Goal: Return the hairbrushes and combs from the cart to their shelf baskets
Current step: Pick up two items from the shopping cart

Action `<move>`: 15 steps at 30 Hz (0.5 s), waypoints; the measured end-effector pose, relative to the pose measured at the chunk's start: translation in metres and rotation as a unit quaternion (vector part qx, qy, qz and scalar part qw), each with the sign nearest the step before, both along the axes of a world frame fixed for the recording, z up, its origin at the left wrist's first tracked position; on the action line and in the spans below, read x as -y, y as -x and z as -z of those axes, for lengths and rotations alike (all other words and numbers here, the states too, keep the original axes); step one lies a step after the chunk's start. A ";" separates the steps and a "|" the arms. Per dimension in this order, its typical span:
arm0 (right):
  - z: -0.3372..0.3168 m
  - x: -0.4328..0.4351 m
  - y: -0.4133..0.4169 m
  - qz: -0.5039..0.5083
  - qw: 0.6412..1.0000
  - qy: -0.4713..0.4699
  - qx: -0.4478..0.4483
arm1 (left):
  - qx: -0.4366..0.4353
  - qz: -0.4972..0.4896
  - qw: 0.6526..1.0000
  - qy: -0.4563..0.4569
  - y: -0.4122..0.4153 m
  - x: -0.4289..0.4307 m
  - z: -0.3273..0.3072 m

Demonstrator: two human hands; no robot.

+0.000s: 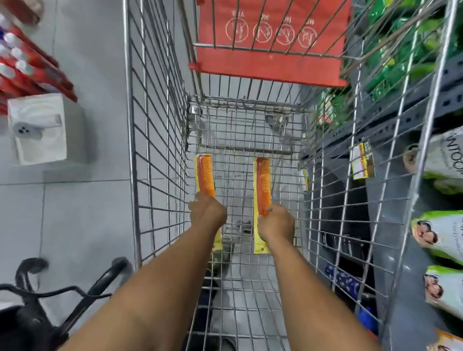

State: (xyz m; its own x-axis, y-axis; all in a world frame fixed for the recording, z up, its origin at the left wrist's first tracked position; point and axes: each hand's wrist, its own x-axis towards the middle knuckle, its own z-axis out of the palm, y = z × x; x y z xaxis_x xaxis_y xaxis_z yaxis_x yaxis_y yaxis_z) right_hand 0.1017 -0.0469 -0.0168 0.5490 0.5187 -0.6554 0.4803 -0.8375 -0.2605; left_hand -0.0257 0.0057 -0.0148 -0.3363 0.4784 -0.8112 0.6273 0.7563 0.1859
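Both my arms reach down into a wire shopping cart (150,142). My left hand (207,212) grips an orange comb on a yellow card (205,175), held pointing away from me. My right hand (276,223) grips a second orange comb on a yellow card (262,183), parallel to the first. Both combs hover above the cart's wire floor (244,127). No other combs or brushes show in the cart. No shelf baskets are in view.
The cart's red child-seat flap (268,65) is at its far end. Grey shelves with green packets (392,57) and white Santoor packs (450,237) stand close on the right. Red toothpaste boxes (18,70) and a white box (36,128) sit left. A black trolley handle (52,294) is at lower left.
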 end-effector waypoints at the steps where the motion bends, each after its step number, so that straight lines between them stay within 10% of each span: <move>1: 0.004 -0.001 0.000 0.001 1.000 0.001 0.003 | -0.011 -0.003 1.000 -0.003 0.000 -0.001 0.002; 15: 0.020 -0.008 0.001 0.035 0.999 -0.001 0.026 | -0.077 0.032 0.995 -0.063 0.002 0.008 0.015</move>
State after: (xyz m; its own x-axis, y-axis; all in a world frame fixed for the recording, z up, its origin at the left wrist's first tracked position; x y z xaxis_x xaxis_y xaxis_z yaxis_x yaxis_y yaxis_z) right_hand 0.1003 -0.0388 -0.0370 0.6175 0.4798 -0.6234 0.4345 -0.8686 -0.2382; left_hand -0.0274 -0.0026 -0.0296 -0.4178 0.5965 -0.6853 0.7011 0.6914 0.1743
